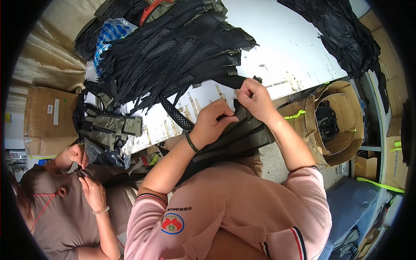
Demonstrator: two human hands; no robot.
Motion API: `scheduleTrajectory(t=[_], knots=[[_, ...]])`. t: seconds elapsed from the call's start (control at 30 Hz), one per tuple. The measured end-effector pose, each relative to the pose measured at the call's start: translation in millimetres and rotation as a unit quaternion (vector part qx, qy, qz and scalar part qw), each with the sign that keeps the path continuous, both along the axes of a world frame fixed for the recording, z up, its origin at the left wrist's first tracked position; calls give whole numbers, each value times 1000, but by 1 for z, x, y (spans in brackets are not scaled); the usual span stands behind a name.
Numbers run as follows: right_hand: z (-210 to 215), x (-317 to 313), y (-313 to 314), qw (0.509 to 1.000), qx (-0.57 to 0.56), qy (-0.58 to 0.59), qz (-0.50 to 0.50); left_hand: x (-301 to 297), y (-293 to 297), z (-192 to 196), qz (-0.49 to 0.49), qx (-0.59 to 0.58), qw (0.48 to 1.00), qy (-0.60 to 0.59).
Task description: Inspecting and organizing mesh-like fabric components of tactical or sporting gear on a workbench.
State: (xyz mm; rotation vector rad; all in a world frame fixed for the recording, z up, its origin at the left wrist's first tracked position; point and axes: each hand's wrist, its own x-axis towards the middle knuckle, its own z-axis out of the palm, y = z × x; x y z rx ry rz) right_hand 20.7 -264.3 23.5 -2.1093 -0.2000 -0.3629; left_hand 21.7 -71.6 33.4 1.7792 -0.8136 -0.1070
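A dark green and black fabric piece [250, 125] hangs over the table edge and down toward my lap. My left hand [213, 122], with a dark band at the wrist, is closed in a pinch at its upper edge. Just right of it and a little farther off, my right hand [255, 99] is curled into a fist on the same piece, near a black strap [229, 81]. What lies inside the fingers is mostly hidden. Beyond my hands, a big heap of black mesh strap pieces [173, 47] covers part of the white table [286, 47].
A co-worker's hands [91, 190] hold dark material at the left. Green webbing pieces [112, 123] lie by a cardboard box [52, 121]. At right stand an open carton [342, 97] with dark items inside and a black plastic bag [342, 34]. Blue-striped plastic [113, 37] lies against the heap.
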Motion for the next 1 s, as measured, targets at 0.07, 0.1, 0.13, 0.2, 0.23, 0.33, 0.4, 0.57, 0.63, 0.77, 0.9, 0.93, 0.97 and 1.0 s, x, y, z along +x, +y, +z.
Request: scheduleTrajectory(t=[0.07, 0.1, 0.13, 0.2, 0.23, 0.33, 0.4, 0.57, 0.63, 0.77, 0.9, 0.93, 0.97, 1.0], knots=[[-14, -1, 0, 987, 116, 113, 12, -1, 1, -5, 6, 8, 1000, 0], [-17, -4, 3, 959, 234, 158, 3, -3, 0, -3, 6, 8, 1000, 1], [-19, -8, 6, 916, 348, 200, -6, -5, -3, 1, 15, 39, 998, 52], [-17, -18, 19, 924, 331, 189, 5, -6, -5, 3, 25, 68, 992, 102], [-14, -21, 22, 933, 314, 177, 16, -5, -6, 4, 31, 113, 989, 94], [-7, -24, 20, 872, 440, 211, 43, 5, -2, -1, 19, 96, 984, 147], [-8, -25, 2, 849, 459, 244, 92, 12, 3, 0, 0, 35, 978, 207], [-8, -34, -11, 807, 462, 292, 224, 21, 11, 5, -23, -96, 947, 305], [-5, -40, -3, 782, 468, 317, 264, 21, 13, 4, -15, -85, 957, 276], [2, -40, 4, 719, 587, 308, 212, 23, 13, 8, -10, -85, 975, 206], [-5, -39, 4, 890, 385, 221, 107, 14, 13, 14, -12, -30, 986, 164], [-9, -39, 4, 981, 129, 139, 49, 12, 12, 15, -13, -29, 986, 164], [-12, -38, 3, 981, 130, 139, 48, 10, 9, 15, 0, 6, 989, 146], [-12, -36, 2, 972, 196, 121, 47, 10, 7, 15, 13, 39, 991, 128]])
